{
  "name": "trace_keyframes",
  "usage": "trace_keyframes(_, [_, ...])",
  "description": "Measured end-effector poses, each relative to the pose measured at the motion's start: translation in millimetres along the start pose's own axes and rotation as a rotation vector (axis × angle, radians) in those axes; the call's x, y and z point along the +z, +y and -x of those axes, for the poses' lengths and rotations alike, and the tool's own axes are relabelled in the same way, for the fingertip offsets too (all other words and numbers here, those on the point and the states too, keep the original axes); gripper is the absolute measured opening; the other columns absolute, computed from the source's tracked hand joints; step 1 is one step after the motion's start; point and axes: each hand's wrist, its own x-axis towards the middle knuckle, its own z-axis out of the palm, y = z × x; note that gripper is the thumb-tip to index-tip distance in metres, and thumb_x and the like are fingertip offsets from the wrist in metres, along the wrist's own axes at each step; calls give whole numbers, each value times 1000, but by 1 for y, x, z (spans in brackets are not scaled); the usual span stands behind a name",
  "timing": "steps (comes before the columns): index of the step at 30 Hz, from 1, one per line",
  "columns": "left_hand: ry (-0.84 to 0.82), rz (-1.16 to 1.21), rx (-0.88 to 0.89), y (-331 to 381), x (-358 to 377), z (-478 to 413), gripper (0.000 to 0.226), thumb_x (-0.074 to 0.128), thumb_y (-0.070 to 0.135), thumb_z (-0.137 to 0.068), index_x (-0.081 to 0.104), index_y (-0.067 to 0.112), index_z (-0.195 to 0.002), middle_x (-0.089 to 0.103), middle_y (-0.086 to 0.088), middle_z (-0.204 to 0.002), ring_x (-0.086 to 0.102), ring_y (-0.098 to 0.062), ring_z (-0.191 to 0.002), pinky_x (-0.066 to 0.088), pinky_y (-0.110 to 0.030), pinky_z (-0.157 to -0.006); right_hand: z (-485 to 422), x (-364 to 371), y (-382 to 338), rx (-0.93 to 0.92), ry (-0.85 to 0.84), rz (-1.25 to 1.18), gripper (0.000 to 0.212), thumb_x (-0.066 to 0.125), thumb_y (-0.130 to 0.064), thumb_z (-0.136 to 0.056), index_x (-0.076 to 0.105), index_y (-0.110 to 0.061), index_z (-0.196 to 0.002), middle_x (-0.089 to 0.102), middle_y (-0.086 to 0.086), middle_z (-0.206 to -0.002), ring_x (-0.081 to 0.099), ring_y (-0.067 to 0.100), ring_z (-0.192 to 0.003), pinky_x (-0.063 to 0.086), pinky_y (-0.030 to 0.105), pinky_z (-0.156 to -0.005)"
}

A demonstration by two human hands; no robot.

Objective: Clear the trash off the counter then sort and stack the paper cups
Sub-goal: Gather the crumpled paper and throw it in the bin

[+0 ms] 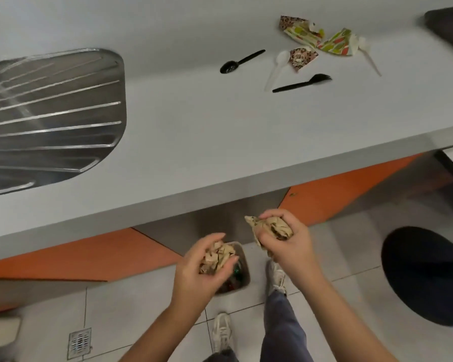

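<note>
Both fists closed on crumpled brown paper, left hand (pixel 203 266) directly over small floor bin (pixel 242 270), right hand (pixel 285 239) just beside, below counter edge (pixel 220 189); flattened cups (pixel 322 40) far beyond fingertips.

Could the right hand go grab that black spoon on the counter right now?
Probably not yet. The right hand is closed around crumpled brown paper, low beside the bin. The black spoon lies uncovered on the counter, so nothing blocks it once the hand is emptied.

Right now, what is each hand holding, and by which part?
Left hand: crumpled paper, cupped whole. Right hand: paper wad, fist around its middle.
</note>
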Motion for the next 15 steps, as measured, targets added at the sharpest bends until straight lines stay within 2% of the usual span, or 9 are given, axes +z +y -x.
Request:
trace_keyframes(1, [33, 82, -222, -12, 1, 9, 46, 80, 18, -74, 60, 35, -112, 66, 16, -104, 65, -2, -92, 51, -13, -78, 2, 6, 20, 125, 55, -38, 23, 75, -9, -75, 69, -30, -82, 67, -9, -73, 60, 4, -63, 43, 13, -47])
trace_keyframes(3, [117, 176, -616, -47, 9, 16, 47, 81, 17, -73, 61, 34, -112, 68, 6, -101, 66, -10, -86, 56, -25, -74, -3, 17, 61, 400, 159, -105, 16, 75, -15, -78, 70, -27, -88, 68, -3, -76, 60, 10, -65, 44, 15, -45])
trace_keyframes(6, [148, 131, -1014, -103, 29, 14, 43, 83, 23, -71, 65, 14, -110, 70, -6, -94, 67, -20, -89, 57, -34, -79, -20, 33, 124, 696, 203, -151, 26, 73, -20, -80, 67, -17, -105, 68, 5, -88, 59, 16, -75, 44, 23, -50])
trace_keyframes(9, [104, 99, -1205, -153, 53, 11, 39, 82, 26, -72, 67, 6, -102, 71, -14, -95, 67, -31, -92, 57, -43, -83, -35, 48, 181, 882, 234, -134, 34, 71, -20, -81, 61, -10, -112, 66, 14, -99, 58, 25, -85, 43, 27, -55])
trace_keyframes(12, [81, 53, -1311, -195, 74, 5, 44, 80, 29, -74, 66, -1, -103, 70, -21, -99, 66, -32, -84, 55, -35, -71, -49, 62, 227, 977, 285, -37, 35, 70, -23, -82, 58, -8, -112, 65, 15, -102, 60, 27, -88, 46, 28, -55])
trace_keyframes(15, [-16, -17, -1381, -226, 85, 1, 58, 78, 42, -74, 64, -3, -107, 69, -18, -96, 64, -28, -79, 57, -34, -73, -59, 73, 260, 1017, 225, 85, 39, 71, -32, -82, 58, -10, -110, 65, 8, -94, 62, 23, -82, 49, 28, -54])
